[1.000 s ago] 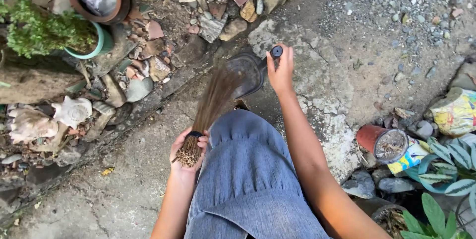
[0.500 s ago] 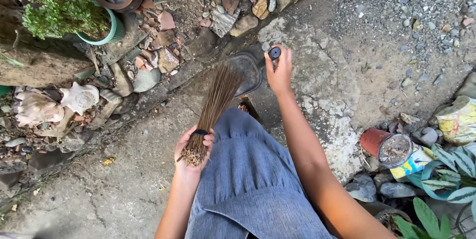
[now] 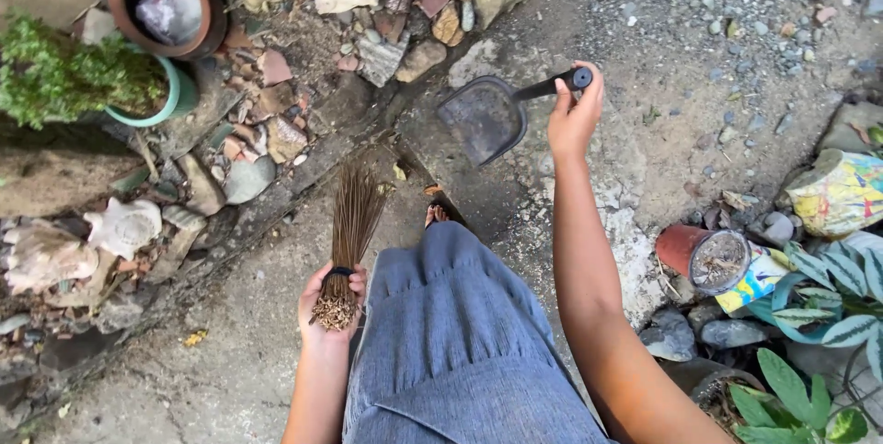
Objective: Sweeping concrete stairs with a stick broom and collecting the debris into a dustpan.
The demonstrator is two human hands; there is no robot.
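A bundle of thin brown stick bristles tied into a hand broom (image 3: 349,242) sits at the near left, its bound end clenched in the left hand (image 3: 329,311), fingers wrapped round a dark band, the loose tips fanning away toward the stone border. Farther off and to the right, a dark plastic dustpan (image 3: 483,117) with a short black handle hangs above the concrete ground (image 3: 699,67), the right hand (image 3: 575,113) closed round the handle's end. Between the two arms falls a blue-grey pleated skirt (image 3: 460,343), with a sandalled foot (image 3: 436,215) just showing at its far hem. Along the left runs a bed of flat stones and shells (image 3: 230,159). At the far left stand a terracotta pot (image 3: 161,2) and a teal pot holding a green bushy plant (image 3: 83,76). At the right, a tipped reddish pot (image 3: 699,255) lies beside striped leaves (image 3: 828,288) (a crumpled colourful wrapper (image 3: 842,191) lies just beyond).
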